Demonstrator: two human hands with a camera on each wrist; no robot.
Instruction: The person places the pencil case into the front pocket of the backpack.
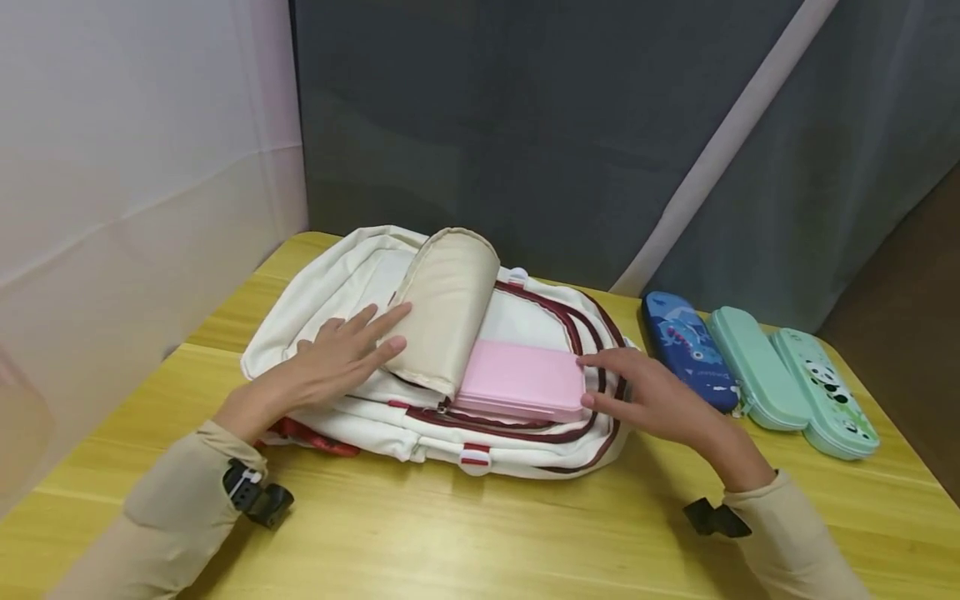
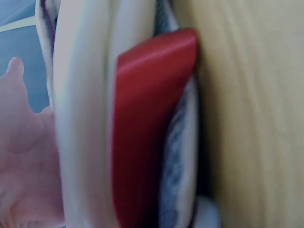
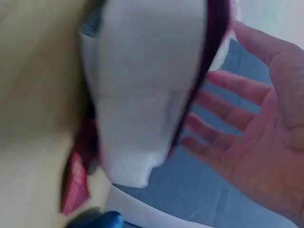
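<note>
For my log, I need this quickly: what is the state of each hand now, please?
Left hand: open, at the beige flap, gripping nothing.
Right hand: open, at the end of the pink case, not gripping it.

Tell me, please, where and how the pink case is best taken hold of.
I'd pinch the pink case across its long edges near the right end, coming from the right: it lies roughly flat in the open pocket, that end exposed, the beige flap hiding its left.
</note>
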